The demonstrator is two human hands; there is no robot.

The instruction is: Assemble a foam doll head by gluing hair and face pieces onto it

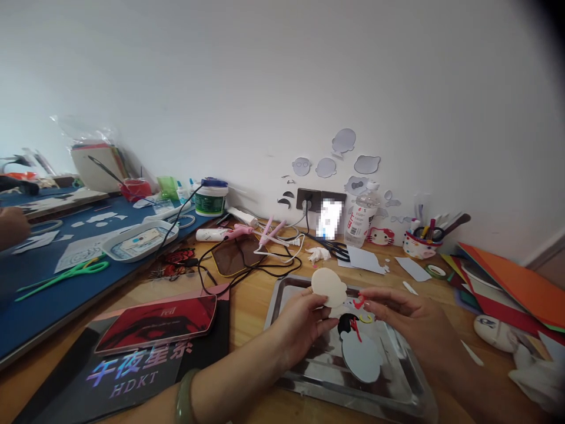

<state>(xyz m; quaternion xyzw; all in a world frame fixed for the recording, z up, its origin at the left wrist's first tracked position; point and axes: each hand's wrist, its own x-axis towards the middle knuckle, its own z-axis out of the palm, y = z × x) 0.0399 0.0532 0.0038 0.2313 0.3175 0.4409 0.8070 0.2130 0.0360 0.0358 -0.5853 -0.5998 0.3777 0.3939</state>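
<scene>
My left hand (309, 323) is closed on a cream head-shaped cutout (327, 285), held up over a metal tray (304, 386) by its lower edge. Close by on the right, the fingertips of my right hand (399, 312) pinch a small red cut piece (358, 301). Below both hands, a white rounded cutout (362, 358) lies in the tray. Next to it are a black piece (345, 325), a thin red strip (356, 331) and a yellow curved piece (366, 319).
Behind the tray are pink glue guns (270, 232), tangled cables, a bright phone screen (329, 219) and a bottle (362, 218). Right stand a pen cup (421, 242) and coloured sheets (512, 277). Left are green scissors (83, 271), a black folder (132, 377) and another person's hand (12, 227).
</scene>
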